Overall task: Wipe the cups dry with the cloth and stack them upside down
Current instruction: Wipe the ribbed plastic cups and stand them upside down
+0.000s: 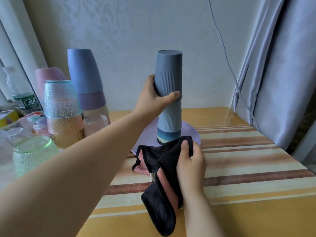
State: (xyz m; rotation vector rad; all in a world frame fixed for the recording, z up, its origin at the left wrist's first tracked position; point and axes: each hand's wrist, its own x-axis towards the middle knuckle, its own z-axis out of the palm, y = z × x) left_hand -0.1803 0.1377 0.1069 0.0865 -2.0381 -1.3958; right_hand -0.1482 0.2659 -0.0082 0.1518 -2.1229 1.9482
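Cups [169, 103] stand stacked upside down on the purple plate [191, 132] at twelve o'clock on your desk [248, 159]. Your left hand [153, 98] has its fingers [172, 96] wrapped round the top grey cup [168, 72]. Your right hand [191, 161], at six o'clock from the stack, pinches the black-and-pink cloth [159, 168].
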